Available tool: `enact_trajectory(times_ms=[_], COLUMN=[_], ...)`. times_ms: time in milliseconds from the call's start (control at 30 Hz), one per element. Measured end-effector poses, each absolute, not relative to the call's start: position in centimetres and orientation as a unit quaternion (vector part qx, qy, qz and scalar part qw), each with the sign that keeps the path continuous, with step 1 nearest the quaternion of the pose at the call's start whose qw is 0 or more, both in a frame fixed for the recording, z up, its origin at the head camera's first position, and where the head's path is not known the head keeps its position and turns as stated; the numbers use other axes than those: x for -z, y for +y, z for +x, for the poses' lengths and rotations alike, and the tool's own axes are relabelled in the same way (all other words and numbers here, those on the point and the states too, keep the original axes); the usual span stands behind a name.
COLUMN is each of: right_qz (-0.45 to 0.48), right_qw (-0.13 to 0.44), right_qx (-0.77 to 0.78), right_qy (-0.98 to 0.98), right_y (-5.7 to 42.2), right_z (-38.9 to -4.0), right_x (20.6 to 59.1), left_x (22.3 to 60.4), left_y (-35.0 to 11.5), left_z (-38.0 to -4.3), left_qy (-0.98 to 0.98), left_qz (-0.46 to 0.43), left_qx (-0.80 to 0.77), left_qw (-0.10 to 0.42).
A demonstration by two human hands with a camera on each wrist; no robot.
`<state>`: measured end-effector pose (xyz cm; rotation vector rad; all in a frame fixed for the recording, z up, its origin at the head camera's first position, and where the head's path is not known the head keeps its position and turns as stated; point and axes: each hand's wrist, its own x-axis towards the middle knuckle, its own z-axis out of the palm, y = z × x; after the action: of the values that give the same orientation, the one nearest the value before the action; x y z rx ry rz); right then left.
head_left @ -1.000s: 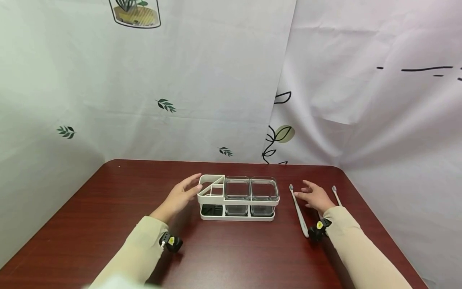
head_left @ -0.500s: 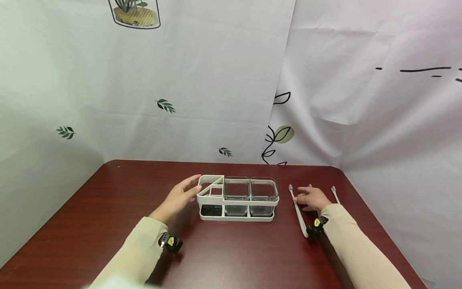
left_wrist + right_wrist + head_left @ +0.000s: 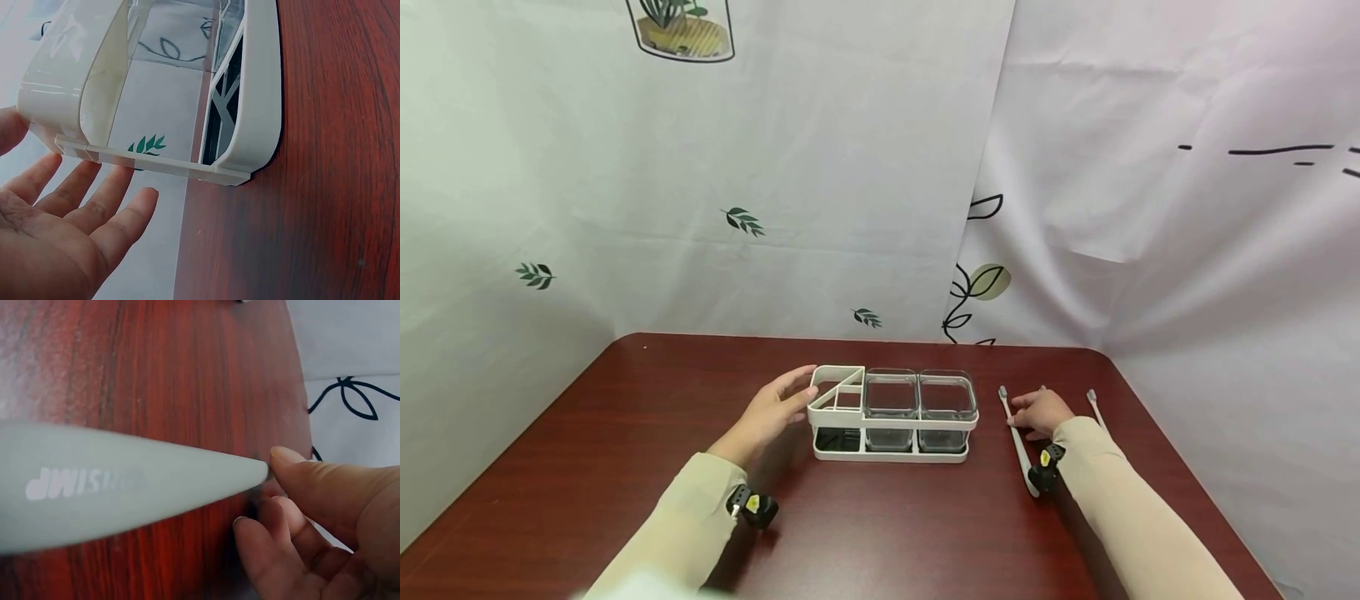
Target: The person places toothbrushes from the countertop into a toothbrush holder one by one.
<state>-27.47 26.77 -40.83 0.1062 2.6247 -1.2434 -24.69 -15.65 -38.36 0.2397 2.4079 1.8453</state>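
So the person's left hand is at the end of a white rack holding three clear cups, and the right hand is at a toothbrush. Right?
Not quite: the head view shows two clear cups in the white rack, not three. The left hand is at its end, and the right hand is at a toothbrush.

2 hands: left hand (image 3: 766,418), right hand (image 3: 1042,412). 2 sleeves (image 3: 673,517), 2 black wrist devices (image 3: 762,509). 1 white rack (image 3: 891,424), 2 clear cups (image 3: 891,397). 2 toothbrushes (image 3: 1021,455) plainly visible; can't tell on a third. 1 tabletop (image 3: 880,533). Backdrop cloth (image 3: 850,125): 3 small leaf sprig prints (image 3: 743,222), 1 jar print (image 3: 683,37).
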Motion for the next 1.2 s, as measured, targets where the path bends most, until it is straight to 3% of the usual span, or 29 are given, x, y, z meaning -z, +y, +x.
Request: enact_trajectory(times_ms=[833,1200], right_qz=[0.038,0.061], right_qw=[0.106,0.094], right_qx=[0.366,0.391], right_qy=[0.924,0.914], right_y=[25.8,25.7], right_z=[-27.7,-27.9], right_x=[41.0,40.6], left_x=[38.5,38.4], left_y=[-15.7,-15.7], left_z=[-24.4,-24.6], left_qy=[0.781,0.778], left_qz=[0.103,0.084], left_qx=[-0.615,-0.620], left_qw=[0.035,0.053])
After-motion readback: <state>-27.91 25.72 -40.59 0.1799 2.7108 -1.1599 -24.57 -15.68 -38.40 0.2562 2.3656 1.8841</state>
